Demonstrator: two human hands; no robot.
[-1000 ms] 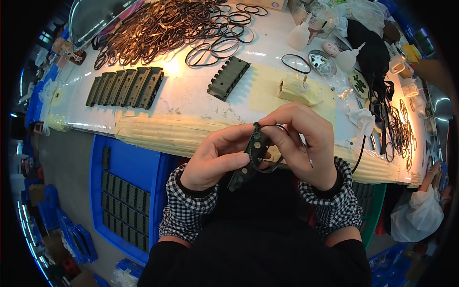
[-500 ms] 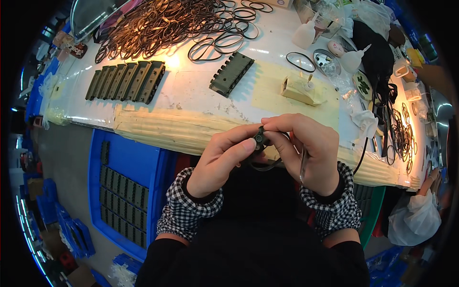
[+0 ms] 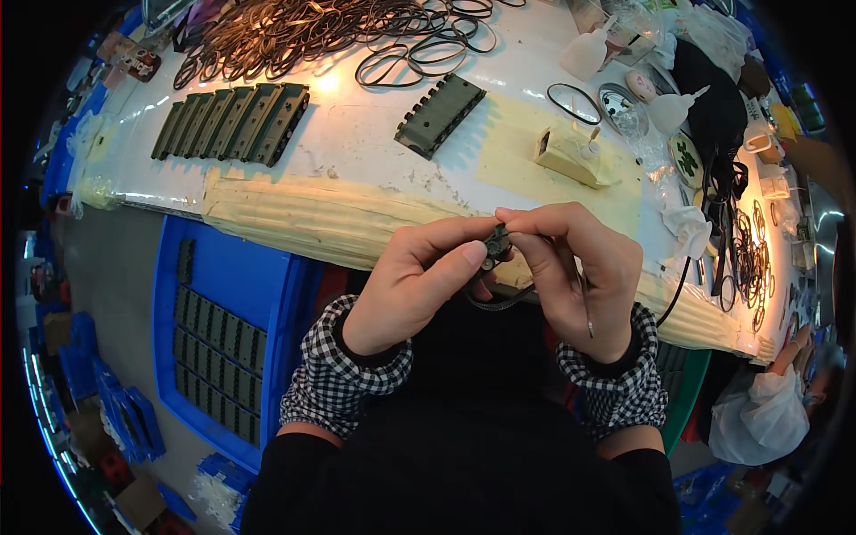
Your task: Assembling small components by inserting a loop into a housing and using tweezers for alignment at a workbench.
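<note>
In front of my body, my left hand (image 3: 401,290) pinches a small dark green block-like part (image 3: 497,242) between thumb and fingers. My right hand (image 3: 584,272) is closed, its thumb and forefinger tips at the upper end of that part. A slim metal tool (image 3: 588,312) is tucked in the right hand, pointing down; its upper end is hidden by the fingers. Below the part hangs a black band (image 3: 504,303), curving from the left fingers toward the right hand. How it joins the part is hidden by the fingers.
On the table lie a dark green ridged block (image 3: 440,116), a row of several similar pieces (image 3: 230,123) and a pile of black bands (image 3: 294,36). A taped yellowish block (image 3: 575,153) stands at right. A blue tray (image 3: 223,259) with green pieces sits lower left.
The part between my hands has tilted slightly, and the metal tool in my right hand has turned to point more downward. The whole view has shifted a little.
</note>
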